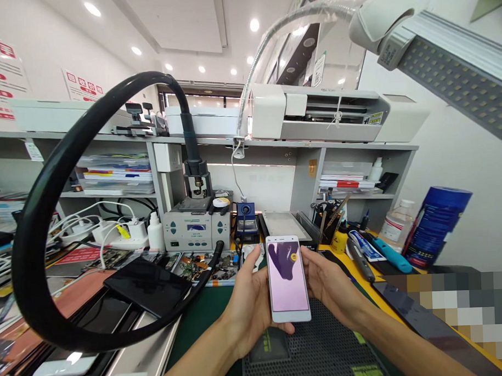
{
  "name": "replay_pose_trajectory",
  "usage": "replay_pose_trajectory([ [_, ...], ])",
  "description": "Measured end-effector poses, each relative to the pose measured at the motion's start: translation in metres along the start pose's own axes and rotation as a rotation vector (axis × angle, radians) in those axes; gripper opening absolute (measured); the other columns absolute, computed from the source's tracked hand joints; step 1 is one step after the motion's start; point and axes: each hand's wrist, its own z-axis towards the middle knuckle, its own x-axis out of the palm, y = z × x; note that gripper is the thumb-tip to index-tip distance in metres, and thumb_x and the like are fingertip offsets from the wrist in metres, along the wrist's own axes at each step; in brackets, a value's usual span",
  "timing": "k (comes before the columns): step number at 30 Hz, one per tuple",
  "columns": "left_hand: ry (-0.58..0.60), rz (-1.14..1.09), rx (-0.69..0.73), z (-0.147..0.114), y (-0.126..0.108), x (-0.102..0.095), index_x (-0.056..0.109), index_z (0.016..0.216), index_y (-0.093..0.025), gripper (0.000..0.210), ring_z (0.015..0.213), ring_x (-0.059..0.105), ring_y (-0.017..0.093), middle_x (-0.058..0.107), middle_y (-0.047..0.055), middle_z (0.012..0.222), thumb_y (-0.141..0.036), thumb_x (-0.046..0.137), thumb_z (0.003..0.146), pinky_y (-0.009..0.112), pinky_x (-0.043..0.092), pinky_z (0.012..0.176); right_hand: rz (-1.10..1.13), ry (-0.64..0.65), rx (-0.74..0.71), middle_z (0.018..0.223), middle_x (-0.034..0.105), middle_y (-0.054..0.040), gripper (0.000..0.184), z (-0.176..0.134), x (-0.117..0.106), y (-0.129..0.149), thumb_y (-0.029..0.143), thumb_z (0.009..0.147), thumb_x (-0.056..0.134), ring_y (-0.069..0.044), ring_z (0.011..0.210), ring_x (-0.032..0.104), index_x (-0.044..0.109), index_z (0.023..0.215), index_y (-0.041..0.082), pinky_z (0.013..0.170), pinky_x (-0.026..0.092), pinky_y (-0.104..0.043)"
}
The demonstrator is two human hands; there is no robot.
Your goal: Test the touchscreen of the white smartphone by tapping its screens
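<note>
A white smartphone (pixel 289 279) stands tilted toward me, its lit screen pinkish with a dark purple blotch and a small yellow round mark. My left hand (pixel 250 297) is closed round its left edge, some fingers behind it and a fingertip showing below. At the right edge my right hand (pixel 326 278) grips the phone too, with its fingers partly hidden behind it. Below lies a black patterned work mat (pixel 318 344) on a green surface.
A hot-air station (pixel 197 231) stands at the back, its thick black hose (pixel 20 240) looping across the left. Phones and tablets (pixel 147 285) pile up left. Bottles, a blue can (pixel 435 225) and tools line the right. A lamp (pixel 456 65) hangs above right.
</note>
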Motion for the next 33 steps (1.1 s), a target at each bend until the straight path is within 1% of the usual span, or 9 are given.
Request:
replay_pose_trajectory([
  [4,0.002,-0.012,-0.012,-0.0003,-0.0008,-0.0006,0.066,0.119,-0.012,0.077,0.076,0.066,0.027,0.064,0.013,0.089,-0.078,0.040,0.086,0.033,0.054,0.050,0.017,0.029,0.009,0.108,0.075,-0.0079,0.056,0.0007,-0.0025,0.0001,0.066,0.095,0.041,-0.028,0.097,0.065,0.064,0.121,0.023,0.089,0.045,-0.042],
  [7,0.008,-0.028,-0.013,0.0008,-0.0016,-0.0003,0.065,0.120,-0.013,0.078,0.076,0.065,0.027,0.064,0.013,0.089,-0.078,0.039,0.086,0.033,0.054,0.050,0.012,0.027,0.015,0.106,0.075,-0.0079,0.057,0.0002,-0.0029,0.0004,0.067,0.094,0.041,-0.027,0.094,0.066,0.066,0.117,0.022,0.088,0.044,-0.041],
  [9,0.012,-0.038,-0.015,0.0012,-0.0018,0.0000,0.065,0.121,-0.013,0.078,0.075,0.065,0.026,0.063,0.012,0.089,-0.078,0.039,0.086,0.032,0.054,0.050,0.000,0.012,0.011,0.102,0.075,-0.0075,0.053,-0.0005,-0.0021,0.0005,0.066,0.093,0.044,-0.026,0.091,0.065,0.068,0.109,0.021,0.086,0.045,-0.040],
  [13,0.020,-0.024,-0.007,0.0006,-0.0011,0.0002,0.064,0.123,-0.014,0.079,0.071,0.063,0.023,0.064,0.012,0.088,-0.078,0.035,0.088,0.031,0.053,0.049,-0.105,0.006,-0.042,0.092,0.074,-0.0041,0.031,-0.0022,0.0018,-0.0008,0.048,0.084,0.068,-0.023,0.084,0.064,0.069,0.098,0.020,0.078,0.045,-0.035],
  [16,0.008,0.007,-0.004,0.0001,0.0003,0.0005,0.064,0.125,-0.015,0.077,0.072,0.062,0.023,0.064,0.012,0.086,-0.077,0.035,0.089,0.029,0.052,0.049,-0.167,0.002,-0.064,0.089,0.073,-0.0029,0.029,-0.0025,0.0040,-0.0028,0.037,0.077,0.078,-0.021,0.080,0.062,0.069,0.098,0.019,0.074,0.044,-0.033],
  [20,0.006,0.005,0.008,0.0006,0.0010,0.0007,0.064,0.124,-0.015,0.074,0.073,0.062,0.023,0.063,0.011,0.088,-0.075,0.038,0.089,0.030,0.052,0.049,-0.128,-0.021,-0.060,0.087,0.071,-0.0021,0.026,-0.0019,0.0034,-0.0045,0.042,0.082,0.072,-0.021,0.080,0.061,0.068,0.093,0.019,0.074,0.044,-0.032],
  [26,0.029,-0.054,-0.009,0.0016,-0.0001,-0.0024,0.065,0.122,-0.012,0.080,0.075,0.063,0.025,0.063,0.012,0.090,-0.078,0.038,0.087,0.032,0.053,0.051,-0.012,-0.042,-0.027,0.086,0.071,-0.0045,0.035,0.0000,0.0023,-0.0019,0.051,0.090,0.053,-0.021,0.079,0.061,0.067,0.092,0.018,0.076,0.046,-0.035],
  [30,0.016,-0.069,-0.013,0.0017,-0.0012,-0.0025,0.066,0.120,-0.012,0.079,0.078,0.064,0.027,0.064,0.013,0.092,-0.078,0.039,0.087,0.033,0.053,0.052,0.009,-0.027,0.013,0.095,0.074,-0.0103,0.043,0.0011,0.0006,-0.0003,0.050,0.094,0.045,-0.026,0.088,0.065,0.069,0.105,0.016,0.084,0.047,-0.041],
  [33,0.004,-0.069,-0.014,0.0015,-0.0020,-0.0003,0.066,0.121,-0.011,0.079,0.078,0.064,0.027,0.064,0.013,0.092,-0.077,0.039,0.087,0.032,0.053,0.052,0.002,-0.014,0.012,0.099,0.074,-0.0108,0.047,0.0000,-0.0005,0.0001,0.051,0.096,0.041,-0.028,0.092,0.066,0.068,0.112,0.016,0.087,0.047,-0.043],
])
